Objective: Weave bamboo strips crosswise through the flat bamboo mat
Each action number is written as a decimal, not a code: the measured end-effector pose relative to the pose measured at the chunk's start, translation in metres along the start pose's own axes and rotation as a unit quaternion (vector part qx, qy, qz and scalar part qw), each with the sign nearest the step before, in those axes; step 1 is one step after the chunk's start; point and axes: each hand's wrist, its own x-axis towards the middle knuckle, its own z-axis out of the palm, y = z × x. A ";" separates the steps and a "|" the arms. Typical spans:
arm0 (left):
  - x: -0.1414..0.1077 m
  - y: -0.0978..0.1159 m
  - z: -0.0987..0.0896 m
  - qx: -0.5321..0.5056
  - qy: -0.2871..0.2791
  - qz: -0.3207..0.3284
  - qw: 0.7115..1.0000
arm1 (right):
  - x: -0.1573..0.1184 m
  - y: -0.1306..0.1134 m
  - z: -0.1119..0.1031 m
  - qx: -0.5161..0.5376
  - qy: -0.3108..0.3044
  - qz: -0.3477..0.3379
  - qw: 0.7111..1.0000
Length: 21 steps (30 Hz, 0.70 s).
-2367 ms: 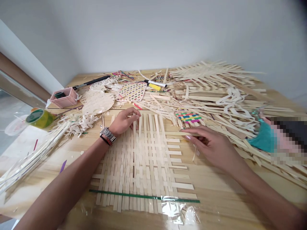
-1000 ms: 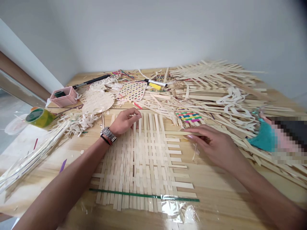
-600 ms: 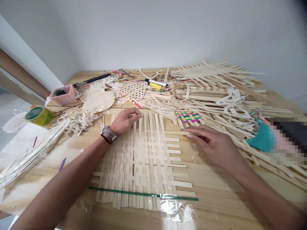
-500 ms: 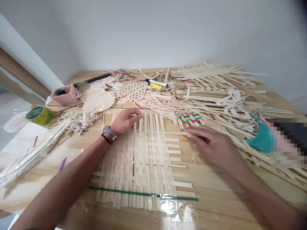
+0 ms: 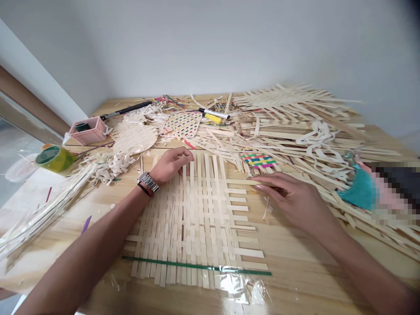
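A woven mat of pale bamboo strips (image 5: 193,218) lies on the table in front of me, its strip ends loose at the top and right. My left hand (image 5: 173,164) rests at the far edge, fingers curled in a pinch around the upper end of an upright strip; the fingertips partly hide it. At the mat's upper right, my right hand (image 5: 288,192) pinches the end of a crosswise bamboo strip (image 5: 238,181) between thumb and fingers. This strip runs leftward into the upright ones. A thin green strip (image 5: 197,265) crosses the near end, under shiny clear tape.
Loose strips and woven pieces (image 5: 182,124) cover the back of the table. A pink basket (image 5: 88,131) and a yellow-green tape roll (image 5: 54,158) stand at left. A marker (image 5: 214,113) lies behind the mat. Teal cloth (image 5: 357,190) is at right.
My left hand has shifted very slightly left at the mat's far edge. The right hand keeps its pinch on the crosswise strip, almost unmoved.
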 end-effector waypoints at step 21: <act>0.000 0.002 0.000 -0.033 -0.007 -0.023 0.999 | 0.000 0.002 -0.002 0.013 -0.003 0.020 1.000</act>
